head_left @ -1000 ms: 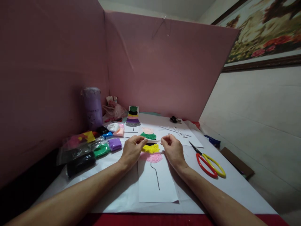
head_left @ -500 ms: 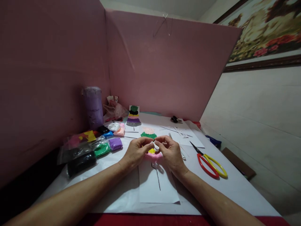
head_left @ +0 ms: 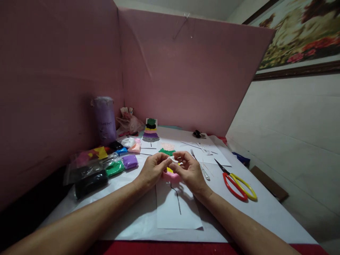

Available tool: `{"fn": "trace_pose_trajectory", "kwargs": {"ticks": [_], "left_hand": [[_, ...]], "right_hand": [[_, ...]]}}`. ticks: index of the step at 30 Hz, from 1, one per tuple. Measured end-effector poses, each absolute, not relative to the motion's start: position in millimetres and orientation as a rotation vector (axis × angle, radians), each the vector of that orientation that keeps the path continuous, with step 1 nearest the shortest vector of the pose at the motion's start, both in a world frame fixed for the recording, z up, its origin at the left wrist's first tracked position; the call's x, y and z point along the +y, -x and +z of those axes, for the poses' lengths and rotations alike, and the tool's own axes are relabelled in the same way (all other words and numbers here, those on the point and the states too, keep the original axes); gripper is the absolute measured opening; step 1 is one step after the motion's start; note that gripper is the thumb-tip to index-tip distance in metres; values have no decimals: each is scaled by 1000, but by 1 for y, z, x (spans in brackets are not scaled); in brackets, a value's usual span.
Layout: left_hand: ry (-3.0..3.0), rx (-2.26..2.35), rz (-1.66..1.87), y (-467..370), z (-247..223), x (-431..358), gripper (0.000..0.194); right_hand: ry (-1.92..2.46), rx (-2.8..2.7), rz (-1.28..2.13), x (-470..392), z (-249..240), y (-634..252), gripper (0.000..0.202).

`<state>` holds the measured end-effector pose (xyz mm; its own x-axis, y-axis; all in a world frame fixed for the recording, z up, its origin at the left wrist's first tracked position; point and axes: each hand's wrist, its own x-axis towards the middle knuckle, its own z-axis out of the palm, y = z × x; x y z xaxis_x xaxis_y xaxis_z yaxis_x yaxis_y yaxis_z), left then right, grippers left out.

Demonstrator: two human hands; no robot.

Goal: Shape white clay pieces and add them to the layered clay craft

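Note:
Between my fingertips is a small piece of white modelling clay (head_left: 173, 159). My left hand (head_left: 154, 168) pinches it from the left, and my right hand (head_left: 190, 171) pinches it from the right. Both hands hover over a white paper sheet (head_left: 170, 212) with a drawn dark stem. On that sheet, bands of peach, green (head_left: 166, 152), yellow and pink clay (head_left: 171, 177) show around and beneath my hands, which hide the middle part. Farther back lies a finished-looking card (head_left: 151, 131) with green, black, yellow, pink, purple and grey layers.
At left lie several bagged clay packs, among them purple (head_left: 130, 162), green (head_left: 115, 169) and black (head_left: 91, 184). A purple cylinder (head_left: 104, 120) stands behind them. To the right are a fork (head_left: 204, 171), scissors (head_left: 236, 182) with red and yellow handles, and keys (head_left: 198, 134).
The white clay has turned and been reshaped between my fingers, from a hanging loop to a flatter piece. Both hands have shifted slightly left and up.

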<state>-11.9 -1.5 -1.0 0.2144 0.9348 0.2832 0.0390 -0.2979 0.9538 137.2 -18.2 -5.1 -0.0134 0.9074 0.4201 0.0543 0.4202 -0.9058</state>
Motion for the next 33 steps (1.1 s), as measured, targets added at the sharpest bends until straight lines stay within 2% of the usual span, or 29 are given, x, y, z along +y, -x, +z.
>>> {"fn": "trace_pose_trajectory", "kwargs": {"ticks": [8,21,33], "left_hand": [[-1715,948,1170,13,2,-4,25],[-1386,997,1491,5,-8,6,22],[-1191,972,1608,15,-1,6,23]], "right_hand": [[833,-1432,1025,-17,-9,-137,21],[813,-1176,885,-13,-9,-128,15],[876,-1299,834,-13,-17,-124,14]]}}
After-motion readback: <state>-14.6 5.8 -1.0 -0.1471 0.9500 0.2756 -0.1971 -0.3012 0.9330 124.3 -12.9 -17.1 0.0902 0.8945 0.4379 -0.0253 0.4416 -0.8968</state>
